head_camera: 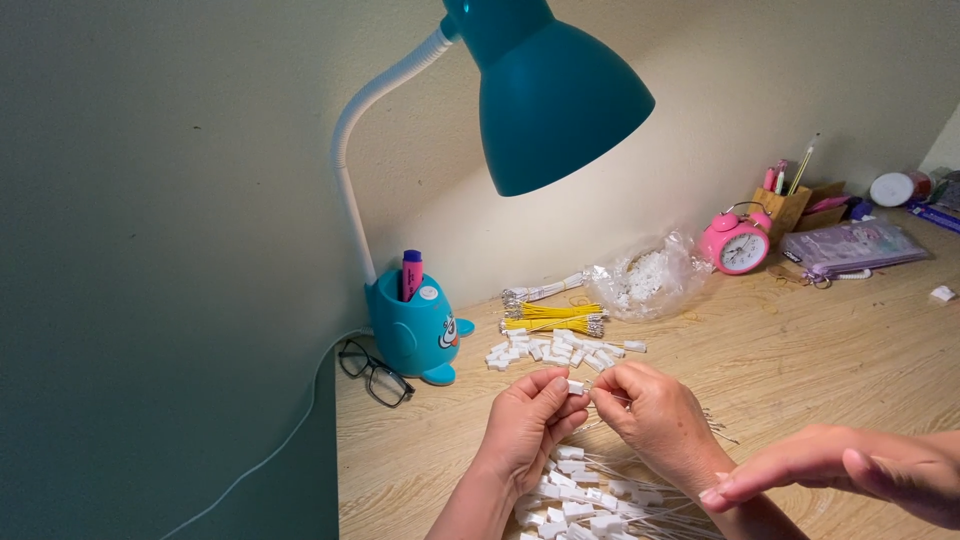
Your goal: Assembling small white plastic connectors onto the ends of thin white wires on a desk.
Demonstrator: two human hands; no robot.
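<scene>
My left hand (530,420) pinches a small white plastic connector (575,386) between thumb and fingertips, above the wooden desk (800,370). My right hand (650,415) meets it from the right, its fingertips closed on a thin white wire (612,398) at the connector. Under both hands lies a heap of white wires with connectors fitted (585,500). Just beyond the hands lies a loose pile of white connectors (560,350). Another person's hand (850,470) reaches in flat from the lower right, close to my right wrist.
Behind the pile lie a bundle of yellow wires (555,318) and a bundle of white wires (540,292). A clear bag of white parts (650,280), a pink alarm clock (738,245) and a wooden pen holder (785,205) stand farther back. A teal lamp (550,90) hangs overhead; glasses (375,372) lie left.
</scene>
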